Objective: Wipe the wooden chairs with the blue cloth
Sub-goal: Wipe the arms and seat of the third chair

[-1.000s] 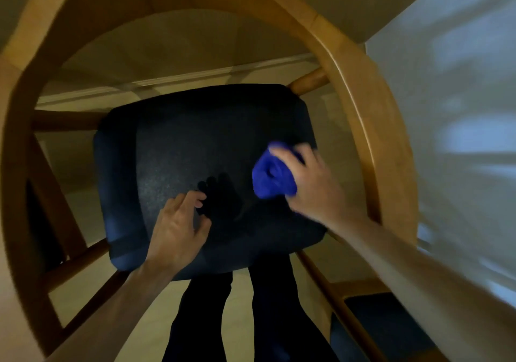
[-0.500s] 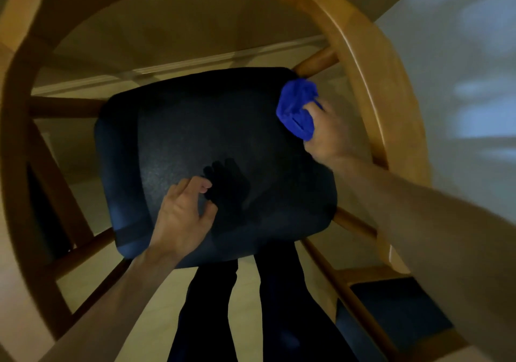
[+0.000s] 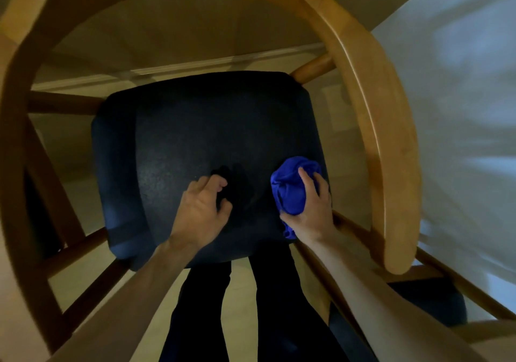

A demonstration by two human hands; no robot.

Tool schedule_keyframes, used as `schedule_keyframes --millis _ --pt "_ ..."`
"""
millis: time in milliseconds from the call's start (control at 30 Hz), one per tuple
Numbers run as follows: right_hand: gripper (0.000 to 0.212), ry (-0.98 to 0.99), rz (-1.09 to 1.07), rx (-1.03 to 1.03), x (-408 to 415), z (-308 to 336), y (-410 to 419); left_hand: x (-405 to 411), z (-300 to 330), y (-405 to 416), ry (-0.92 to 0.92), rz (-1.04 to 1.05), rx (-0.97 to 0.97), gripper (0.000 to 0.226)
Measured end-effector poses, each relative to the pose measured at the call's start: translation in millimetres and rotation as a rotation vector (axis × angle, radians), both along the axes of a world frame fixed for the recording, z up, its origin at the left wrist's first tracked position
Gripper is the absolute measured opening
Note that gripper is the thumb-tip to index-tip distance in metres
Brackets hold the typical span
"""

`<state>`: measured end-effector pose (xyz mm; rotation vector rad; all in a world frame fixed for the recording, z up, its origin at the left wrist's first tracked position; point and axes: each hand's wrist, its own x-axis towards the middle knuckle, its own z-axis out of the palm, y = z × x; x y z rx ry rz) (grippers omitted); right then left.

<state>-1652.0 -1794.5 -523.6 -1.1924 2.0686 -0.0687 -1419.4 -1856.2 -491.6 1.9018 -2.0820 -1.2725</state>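
I look straight down on a wooden chair (image 3: 371, 105) with a curved frame and a dark padded seat (image 3: 195, 138). My right hand (image 3: 310, 208) grips a bunched blue cloth (image 3: 290, 188) and presses it on the seat's near right corner. My left hand (image 3: 201, 211) rests on the seat near its front edge, fingers loosely curled and holding nothing. Its shadow falls on the seat just ahead of it.
A white tablecloth (image 3: 460, 110) hangs along the right side, close to the chair's arm. A second chair's dark seat (image 3: 430, 303) shows at the lower right. My dark-trousered legs (image 3: 237, 306) stand on the pale floor (image 3: 83, 272) in front of the seat.
My right hand has swept the cloth from the seat's far right corner back to its near right corner. My left hand has stayed put on the seat.
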Motion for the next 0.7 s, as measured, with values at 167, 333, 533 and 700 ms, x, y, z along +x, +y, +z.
schedule_keyframes --millis 167,333,533,700 --pt "0.060 -0.042 -0.077 -0.289 -10 6 -55 5 0 -2 0.010 -0.017 -0.005 0.033" --pt "0.057 0.033 -0.292 -0.479 -29 -8 -174 23 -10 4 -0.054 -0.046 0.017 0.028" --pt "0.060 -0.118 -0.051 -0.378 -42 -23 -129 31 -13 18 -0.068 -0.033 0.051 0.028" --pt "0.062 0.061 0.082 -0.209 -7 -15 -7 25 -10 29 -0.027 -0.073 0.042 0.027"
